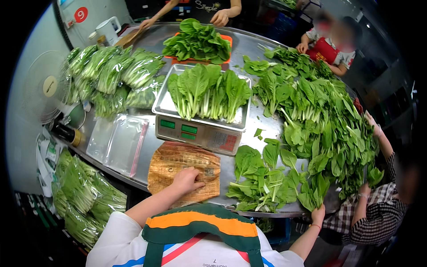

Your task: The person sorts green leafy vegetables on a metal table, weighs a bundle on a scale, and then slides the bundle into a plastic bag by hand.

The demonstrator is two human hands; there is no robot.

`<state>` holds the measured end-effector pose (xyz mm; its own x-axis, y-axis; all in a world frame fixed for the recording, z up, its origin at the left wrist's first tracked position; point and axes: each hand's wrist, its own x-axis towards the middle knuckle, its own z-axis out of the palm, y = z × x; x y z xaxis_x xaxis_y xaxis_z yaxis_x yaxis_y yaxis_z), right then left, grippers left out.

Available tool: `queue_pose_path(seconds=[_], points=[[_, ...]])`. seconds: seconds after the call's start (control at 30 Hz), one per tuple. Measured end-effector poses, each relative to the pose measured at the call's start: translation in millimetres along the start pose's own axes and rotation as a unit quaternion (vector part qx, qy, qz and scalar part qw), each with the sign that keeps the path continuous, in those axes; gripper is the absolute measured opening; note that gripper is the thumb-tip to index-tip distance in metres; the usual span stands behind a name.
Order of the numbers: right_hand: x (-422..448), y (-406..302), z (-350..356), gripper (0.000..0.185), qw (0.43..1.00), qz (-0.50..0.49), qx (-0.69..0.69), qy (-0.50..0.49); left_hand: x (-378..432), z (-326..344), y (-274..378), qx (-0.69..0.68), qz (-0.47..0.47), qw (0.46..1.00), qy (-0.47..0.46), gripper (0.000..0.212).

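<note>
My left hand point(188, 180) rests with curled fingers on a brown woven bag point(160, 167) lying flat at the metal table's near edge; whether its fingers grip the bag is unclear. At the lower right, my right hand point(318, 213) holds a small bunch of leafy greens point(315, 193) by the stems. Between my hands lie loose greens point(280, 193). Beyond the bag stands a digital scale point(198, 133) with a metal tray point(163, 101), on which rows of leafy greens point(206, 90) lie. A large heap of greens point(320, 116) covers the table's right side.
Bagged greens point(110, 73) are piled at the left, near clear plastic bags point(116, 143) and a fan point(50, 86). More bagged greens point(83, 197) sit below the table edge. An orange basket point(227, 41) of greens stands behind the scale. Several other people work around the table.
</note>
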<state>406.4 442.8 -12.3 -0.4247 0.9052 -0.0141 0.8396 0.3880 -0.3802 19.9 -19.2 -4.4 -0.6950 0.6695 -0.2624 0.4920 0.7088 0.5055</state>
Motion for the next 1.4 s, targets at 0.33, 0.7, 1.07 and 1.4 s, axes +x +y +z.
queue_pose_path(seconds=[0.33, 0.7, 1.07, 1.4], points=[[-6.7, -63.7, -32.5, 0.021, 0.982, 0.009, -0.188, 0.001, 11.2, 9.4, -0.6, -0.011, 0.008, 1.0, 0.012, 0.028], [-27.4, -29.1, 3.2, 0.013, 0.96, -0.072, -0.269, 0.023, 35.8, 15.5, -21.7, 0.008, 0.131, 0.99, -0.054, 0.02], [-34.4, -129.3, -20.7, 0.036, 0.929, 0.083, 0.359, 0.037, 68.9, 3.6, 39.3, -0.05, 0.203, 0.966, -0.15, 0.045], [-100.7, -370.3, 83.5, 0.036, 0.865, -0.391, 0.303, -0.086, 90.1, -37.0, 106.2, -0.405, 0.185, 0.87, 0.21, 0.014]])
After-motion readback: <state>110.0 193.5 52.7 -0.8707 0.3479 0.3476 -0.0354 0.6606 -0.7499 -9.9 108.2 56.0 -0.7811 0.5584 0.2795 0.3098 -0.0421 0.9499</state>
